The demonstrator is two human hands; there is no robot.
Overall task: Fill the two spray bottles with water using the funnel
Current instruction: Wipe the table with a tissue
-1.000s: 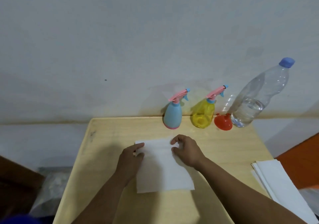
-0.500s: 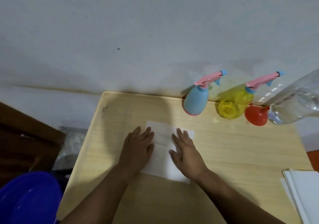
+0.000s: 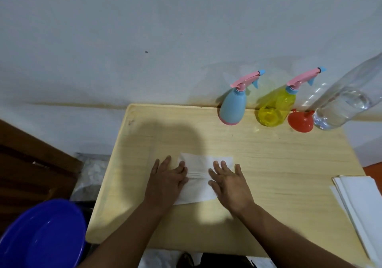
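A blue spray bottle (image 3: 233, 108) and a yellow spray bottle (image 3: 276, 108), both with pink trigger heads, stand at the table's far edge by the wall. A red funnel (image 3: 300, 121) lies beside the yellow one, next to a large clear water bottle (image 3: 343, 106) partly filled. My left hand (image 3: 167, 180) and my right hand (image 3: 229, 182) lie flat with straight fingers on a white paper sheet (image 3: 201, 168) in the middle of the wooden table (image 3: 279, 156). The hands are well short of the bottles.
A stack of white paper sheets (image 3: 359, 203) lies at the table's right edge. A blue plastic basin (image 3: 39, 236) sits low at the left, beside a dark wooden piece (image 3: 31, 164). The white wall rises right behind the bottles.
Both hands went from pinching the sheet's top edge to pressing flat on it, then slid slightly apart. The view swung left and down, bringing the blue basin in.
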